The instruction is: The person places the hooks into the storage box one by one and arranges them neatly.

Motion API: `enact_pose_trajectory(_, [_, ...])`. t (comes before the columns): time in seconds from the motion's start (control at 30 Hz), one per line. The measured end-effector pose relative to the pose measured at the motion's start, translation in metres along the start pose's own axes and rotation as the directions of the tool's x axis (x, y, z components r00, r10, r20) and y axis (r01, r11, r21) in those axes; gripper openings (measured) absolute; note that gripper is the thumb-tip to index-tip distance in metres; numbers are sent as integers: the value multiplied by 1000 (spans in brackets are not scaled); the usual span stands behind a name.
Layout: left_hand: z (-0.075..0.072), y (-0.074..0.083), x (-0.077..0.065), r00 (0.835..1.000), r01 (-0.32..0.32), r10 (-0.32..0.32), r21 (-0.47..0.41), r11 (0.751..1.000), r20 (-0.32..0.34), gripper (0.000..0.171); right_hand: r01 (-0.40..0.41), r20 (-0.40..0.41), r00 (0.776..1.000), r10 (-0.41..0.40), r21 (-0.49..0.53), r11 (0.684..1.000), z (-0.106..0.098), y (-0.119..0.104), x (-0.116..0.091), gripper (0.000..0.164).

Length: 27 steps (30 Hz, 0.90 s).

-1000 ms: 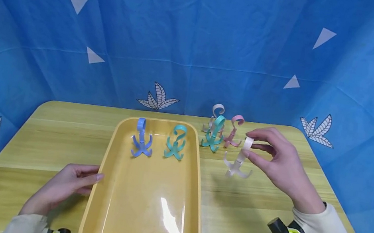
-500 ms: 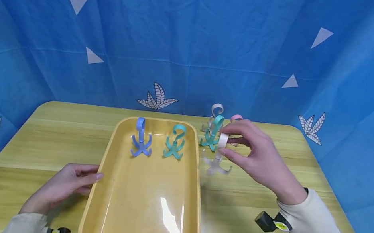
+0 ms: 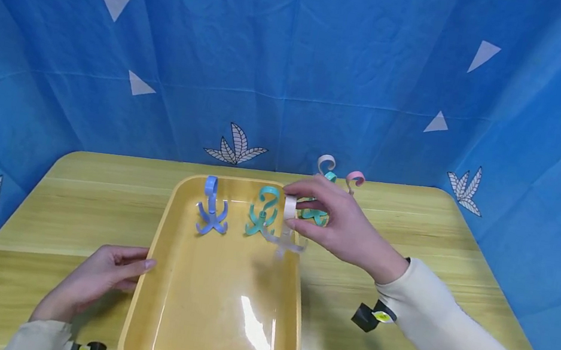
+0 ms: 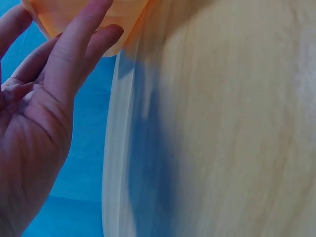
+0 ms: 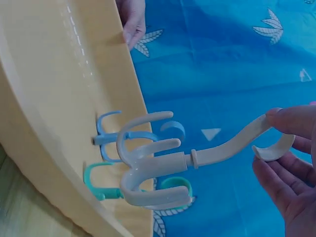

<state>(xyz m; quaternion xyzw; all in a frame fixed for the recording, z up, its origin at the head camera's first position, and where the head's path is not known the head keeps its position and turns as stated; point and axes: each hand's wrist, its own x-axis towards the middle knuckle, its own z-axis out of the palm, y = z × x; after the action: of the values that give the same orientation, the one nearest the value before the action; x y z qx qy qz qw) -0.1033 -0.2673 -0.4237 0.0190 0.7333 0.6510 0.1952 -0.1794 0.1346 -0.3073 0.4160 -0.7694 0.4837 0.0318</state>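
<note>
My right hand (image 3: 341, 223) pinches the curled top of a white four-claw hanging hook (image 5: 163, 165), its claws pointing down over the tray's right rim in the head view. Upright inside the yellow tray (image 3: 206, 309), near its far end, are a blue claw hook (image 3: 212, 213) and a green claw hook (image 3: 261, 220). The white hook overlaps the green one's side in the head view. My left hand (image 3: 96, 280) holds the tray's left rim, thumb over the edge and fingers at the outer wall.
Right of the tray's far corner stand another green claw hook (image 3: 315, 216), a white one (image 3: 326, 160) and a pink one (image 3: 355, 177), partly hidden behind my right hand. The wooden table (image 3: 92, 195) ends at a blue patterned cloth (image 3: 288, 49).
My right hand has carried the white hook leftward from right of the tray to over its right rim. The left hand and the tray have stayed put.
</note>
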Motion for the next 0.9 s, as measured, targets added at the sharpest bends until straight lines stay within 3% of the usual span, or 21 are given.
enact_pose_trajectory(0.7, [0, -3, 3, 1000, -13, 13, 13, 1000, -14, 58, 0, 133, 991, 4, -26, 1000, 54, 13, 37, 35])
enact_pose_trajectory(0.9, [-1, -3, 2, 1000, -18, 18, 18, 1000, -2, 58, -43, 180, 983, 46, -19, 999, 73, 16, 47, 32])
